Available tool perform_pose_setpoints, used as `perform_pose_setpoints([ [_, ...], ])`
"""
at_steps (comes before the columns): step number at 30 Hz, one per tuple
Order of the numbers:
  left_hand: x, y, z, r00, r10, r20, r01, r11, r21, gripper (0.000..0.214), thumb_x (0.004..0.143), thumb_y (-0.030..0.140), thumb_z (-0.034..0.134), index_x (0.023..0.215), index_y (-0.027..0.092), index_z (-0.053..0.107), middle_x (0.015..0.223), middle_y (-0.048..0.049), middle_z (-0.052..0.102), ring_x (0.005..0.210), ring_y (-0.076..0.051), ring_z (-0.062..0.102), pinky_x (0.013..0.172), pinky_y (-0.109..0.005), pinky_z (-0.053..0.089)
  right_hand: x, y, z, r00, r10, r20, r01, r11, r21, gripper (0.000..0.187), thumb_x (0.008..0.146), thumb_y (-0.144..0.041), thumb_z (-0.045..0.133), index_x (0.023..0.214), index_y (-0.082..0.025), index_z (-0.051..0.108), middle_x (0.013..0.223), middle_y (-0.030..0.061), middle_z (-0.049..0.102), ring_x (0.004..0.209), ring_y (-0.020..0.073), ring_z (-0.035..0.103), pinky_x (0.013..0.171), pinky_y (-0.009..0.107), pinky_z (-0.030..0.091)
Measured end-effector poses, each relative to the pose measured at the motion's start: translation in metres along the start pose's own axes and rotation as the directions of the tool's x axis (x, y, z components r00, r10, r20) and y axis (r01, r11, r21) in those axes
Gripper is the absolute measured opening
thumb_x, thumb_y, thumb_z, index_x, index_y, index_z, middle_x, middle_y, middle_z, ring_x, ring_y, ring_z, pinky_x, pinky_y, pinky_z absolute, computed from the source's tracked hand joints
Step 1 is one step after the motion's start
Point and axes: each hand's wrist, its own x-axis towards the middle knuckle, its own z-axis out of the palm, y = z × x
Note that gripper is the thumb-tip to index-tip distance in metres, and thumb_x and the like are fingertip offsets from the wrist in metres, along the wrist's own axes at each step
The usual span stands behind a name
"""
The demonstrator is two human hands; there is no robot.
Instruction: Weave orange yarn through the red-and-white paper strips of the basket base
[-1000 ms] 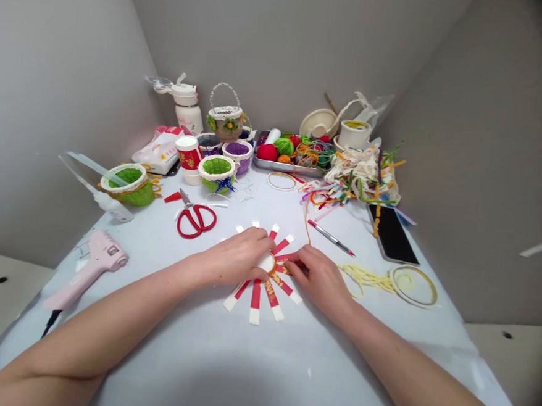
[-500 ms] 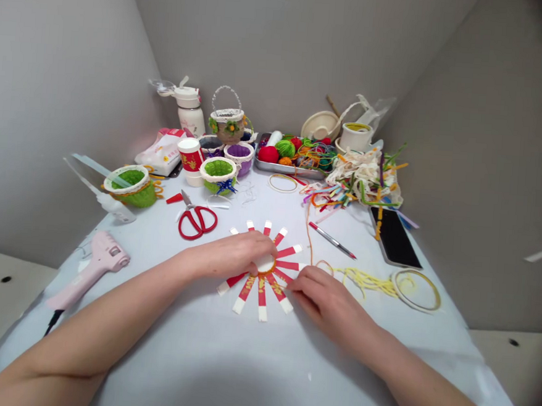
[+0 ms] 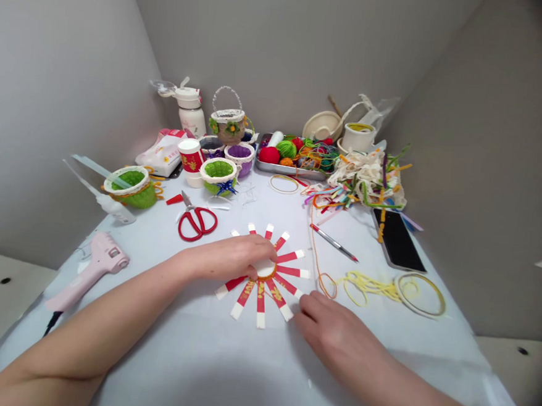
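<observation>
Item: one strip-cut paper cup [image 3: 261,298], red and white, splayed flat on our pale tabletop [image 3: 204,365]; open room at six o'clock, running toward us. From the cup's centre: pink glue gun [image 3: 102,256] at nine, near the left edge; red-handled scissors [image 3: 191,209] at ten; pen [image 3: 335,243] at two; yellow yarn [image 3: 379,286] at three. Our left hand [image 3: 237,257], palm down, arches over at nine, thumb and fingers grasping the cup's base. Our right hand [image 3: 331,328], palm down at four, holds its fingers together beside the strip tips; we cannot tell whether they grip the orange yarn [image 3: 315,248] trailing near them.
</observation>
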Motion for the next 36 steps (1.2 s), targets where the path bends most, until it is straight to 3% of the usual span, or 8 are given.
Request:
perform_pose_setpoints([
  [3, 0.0, -0.001, 0.0, 1.0, -0.004, 0.005, 0.004, 1.0, -0.008, 0.036, 0.085, 0.01, 0.059, 0.119, 0.023, 0.057, 0.128, -0.0062, 0.058, 0.121, -0.023, 0.053, 0.104, -0.037, 0.042, 0.003, 0.008, -0.005, 0.994, 0.102, -0.026, -0.102, 0.995, 0.01, 0.024, 0.092, -0.007, 0.048, 0.074, -0.017, 0.059, 0.08, 0.0058, 0.057, 0.074, 0.0181, 0.049, 0.064, 0.03, 0.038],
  [8, 0.001, 0.0, 0.0, 1.0, 0.0, 0.003, 0.0, 1.0, -0.005, 0.036, 0.084, 0.01, 0.059, 0.118, 0.023, 0.058, 0.125, -0.0063, 0.06, 0.119, -0.023, 0.054, 0.101, -0.037, 0.043, 0.02, 0.025, -0.002, 0.972, 0.22, -0.085, -0.195, 0.952, 0.237, 0.02, 0.095, -0.02, 0.053, 0.077, -0.019, 0.062, 0.081, 0.0046, 0.059, 0.079, 0.0179, 0.055, 0.069, 0.028, 0.042],
  [12, 0.002, 0.001, 0.0, 1.0, 0.01, 0.021, -0.01, 1.0, -0.004, 0.035, 0.083, 0.008, 0.059, 0.116, 0.021, 0.058, 0.123, -0.0057, 0.06, 0.117, -0.024, 0.054, 0.101, -0.036, 0.044, 0.036, 0.037, 0.013, 0.893, 0.413, -0.18, -0.361, 0.895, 0.263, 0.022, 0.094, -0.022, 0.053, 0.072, -0.019, 0.058, 0.078, 0.0043, 0.058, 0.077, 0.0181, 0.055, 0.069, 0.029, 0.042],
  [14, 0.003, 0.002, 0.0, 1.0, 0.005, 0.023, -0.005, 1.0, -0.002, 0.035, 0.083, 0.008, 0.058, 0.115, 0.021, 0.058, 0.123, -0.0059, 0.059, 0.117, -0.024, 0.054, 0.1, -0.036, 0.044, 0.042, 0.039, 0.019, 0.869, 0.454, -0.197, -0.403, 0.881, 0.249, 0.023, 0.093, -0.021, 0.052, 0.07, -0.019, 0.054, 0.076, 0.0036, 0.056, 0.075, 0.0179, 0.055, 0.068, 0.028, 0.041],
  [19, 0.001, 0.011, -0.001, 1.0, 0.014, -0.002, -0.014, 1.0, 0.014, 0.032, 0.083, 0.01, 0.058, 0.113, 0.018, 0.057, 0.116, -0.0082, 0.06, 0.11, -0.024, 0.056, 0.095, -0.035, 0.045, 0.046, 0.039, 0.022, 0.862, 0.471, -0.185, -0.414, 0.867, 0.277, 0.021, 0.091, -0.022, 0.053, 0.07, -0.02, 0.052, 0.075, 0.0023, 0.056, 0.074, 0.017, 0.055, 0.065, 0.027, 0.039],
  [23, 0.004, 0.017, 0.001, 0.999, -0.001, -0.045, 0.002, 1.0, 0.022, 0.032, 0.083, 0.026, 0.069, 0.11, 0.017, 0.057, 0.109, -0.009, 0.061, 0.103, -0.025, 0.056, 0.091, -0.036, 0.046, 0.046, 0.039, 0.021, 0.861, 0.478, -0.175, -0.42, 0.861, 0.286, 0.02, 0.091, -0.021, 0.053, 0.071, -0.02, 0.052, 0.074, 0.0022, 0.057, 0.073, 0.0168, 0.055, 0.064, 0.027, 0.039],
  [30, 0.008, 0.014, 0.011, 0.982, -0.06, -0.178, 0.071, 0.996, 0.056, 0.038, 0.08, 0.024, 0.074, 0.113, 0.017, 0.055, 0.125, -0.012, 0.05, 0.114, -0.027, 0.051, 0.095, -0.037, 0.044, 0.045, 0.038, 0.021, 0.855, 0.48, -0.195, -0.413, 0.858, 0.304, 0.019, 0.091, -0.021, 0.054, 0.072, -0.019, 0.055, 0.074, 0.0021, 0.057, 0.073, 0.0172, 0.056, 0.065, 0.027, 0.04],
  [36, 0.006, 0.012, 0.008, 0.993, -0.064, -0.102, 0.074, 0.992, 0.102, 0.037, 0.083, 0.022, 0.07, 0.117, 0.017, 0.054, 0.113, -0.0098, 0.06, 0.109, -0.027, 0.054, 0.093, -0.036, 0.043, 0.038, 0.04, 0.015, 0.884, 0.414, -0.216, -0.318, 0.873, 0.369, 0.013, 0.093, -0.019, 0.054, 0.083, -0.02, 0.063, 0.083, 0.004, 0.06, 0.081, 0.0187, 0.059, 0.072, 0.029, 0.045],
])
